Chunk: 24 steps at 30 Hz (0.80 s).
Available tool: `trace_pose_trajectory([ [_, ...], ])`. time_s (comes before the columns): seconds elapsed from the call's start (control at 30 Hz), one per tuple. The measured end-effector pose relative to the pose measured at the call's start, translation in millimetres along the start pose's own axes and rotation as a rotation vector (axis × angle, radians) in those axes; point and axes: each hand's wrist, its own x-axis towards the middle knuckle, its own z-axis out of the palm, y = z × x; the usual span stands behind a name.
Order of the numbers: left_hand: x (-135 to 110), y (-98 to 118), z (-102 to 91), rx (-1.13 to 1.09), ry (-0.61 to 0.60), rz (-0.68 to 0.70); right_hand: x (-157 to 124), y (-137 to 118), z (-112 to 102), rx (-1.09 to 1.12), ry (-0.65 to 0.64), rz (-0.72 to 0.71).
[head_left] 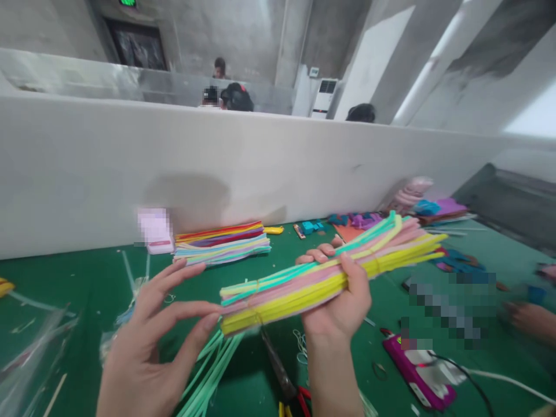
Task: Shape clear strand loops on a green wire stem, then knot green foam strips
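Observation:
A long bundle of pipe cleaners (286,289) in mint green, pink and yellow lies across my right hand (336,295), held slightly tilted above the table. Rubber bands circle it near the left end and right of the thumb. My right hand grips it from below, palm up, fingers behind and thumb in front. My left hand (169,324) pinches at the bundle's left end with thumb and forefinger, the other fingers spread. Below lie loose mint green pipe cleaners (217,370) and pliers (280,365) with red and yellow handles. Behind rests another multicoloured stack of pipe cleaners (221,243).
The green table (87,272) ends at a white partition (260,156). A purple power strip (417,370) with cables lies at right, near another person's hand (532,321). Plastic bags (39,359) lie left. A pink-white object (156,231) leans on the partition; coloured pieces (365,221) lie behind.

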Motion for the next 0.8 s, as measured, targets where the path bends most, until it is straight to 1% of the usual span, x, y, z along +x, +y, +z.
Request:
trace_pose_trajectory([
  [0.07, 1.5, -5.3, -8.7, 0.017, -0.051, -0.056, -0.5, 0.9, -0.5, -0.013, -0.009, 0.006],
  [0.13, 3.5, -8.2, -15.5, 0.037, -0.068, -0.111, -3.1, 2.8, -0.2, -0.055, -0.046, 0.040],
  [0.17, 4.1, -8.3, -17.4, 0.053, -0.066, -0.122, -5.7, 4.6, 0.2, -0.091, -0.079, 0.068],
  [0.23, 3.7, -4.9, -16.8, 0.095, -0.092, -0.087, -13.8, 10.4, 1.7, -0.172, -0.179, 0.127],
  [0.33, -1.0, 5.9, -5.7, 0.110, -0.208, 0.024, -31.3, 23.4, 3.3, -0.239, -0.323, 0.168],
  [0.4, -4.4, 12.4, 4.9, 0.080, -0.269, 0.052, -42.6, 31.9, 2.7, -0.233, -0.380, 0.181],
  [0.5, -4.4, 11.7, 17.0, 0.018, -0.342, -0.035, -50.2, 39.3, -0.3, -0.211, -0.447, 0.248],
  [0.57, -0.5, 1.5, 21.0, -0.012, -0.414, -0.094, -47.5, 39.7, -2.7, -0.242, -0.492, 0.258],
  [0.6, 1.9, -5.9, 22.1, -0.014, -0.447, -0.098, -44.7, 38.9, -3.7, -0.288, -0.519, 0.238],
  [0.63, 4.4, -13.9, 23.0, 0.000, -0.456, -0.078, -41.7, 37.7, -4.5, -0.359, -0.549, 0.210],
  [0.7, 8.2, -28.4, 24.3, 0.071, -0.390, -0.007, -37.4, 35.2, -5.7, -0.513, -0.592, 0.156],
  [0.73, 9.4, -33.1, 24.4, 0.116, -0.340, 0.017, -36.9, 34.1, -6.5, -0.565, -0.598, 0.138],
  [0.8, 10.4, -34.8, 22.6, 0.170, -0.267, 0.018, -39.6, 32.4, -9.2, -0.577, -0.558, 0.113],
])
